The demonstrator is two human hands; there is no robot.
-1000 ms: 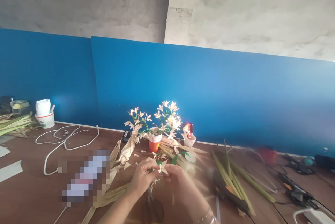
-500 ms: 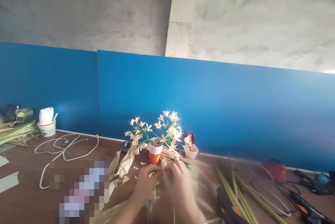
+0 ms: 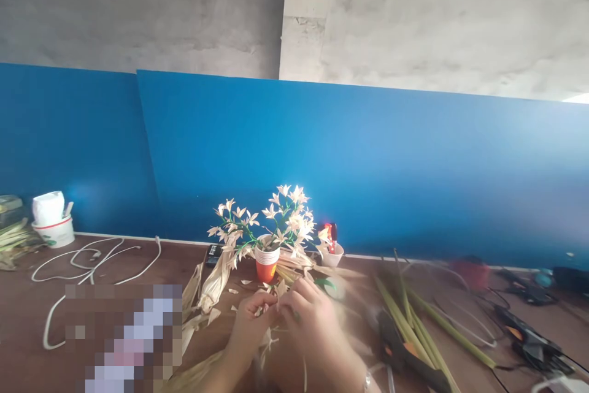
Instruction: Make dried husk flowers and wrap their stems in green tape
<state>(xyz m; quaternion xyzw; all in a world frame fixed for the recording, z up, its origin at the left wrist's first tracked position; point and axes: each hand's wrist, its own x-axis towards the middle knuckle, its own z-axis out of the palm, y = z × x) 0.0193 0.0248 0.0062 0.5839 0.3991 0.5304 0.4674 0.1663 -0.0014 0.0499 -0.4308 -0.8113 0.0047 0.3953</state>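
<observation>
My left hand (image 3: 253, 322) and my right hand (image 3: 313, 319) meet over the brown table, fingertips pinched together around a small pale corn-husk flower (image 3: 281, 288). Its pointed petals show above the fingers; the lower part is hidden by my hands. A trace of green shows by the right fingers. Just beyond stands an orange and white paper cup (image 3: 267, 267) holding a spray of husk flowers (image 3: 294, 221) on green stems. Dried corn husks (image 3: 216, 282) lie left of the cup, and small husk scraps (image 3: 214, 316) are scattered near my left hand.
A black and orange glue gun (image 3: 409, 356) lies to the right across long green stalks (image 3: 423, 338). Farther right is another glue gun (image 3: 529, 335) with cables. A white cup (image 3: 334, 256) holds a red tool. White cable (image 3: 92, 267) coils at left; a blue partition (image 3: 322, 154) stands behind.
The view has turned a little to the right, so objects sit farther left. Both hands stay pinched together on the flower, with the fingers shifted only slightly.
</observation>
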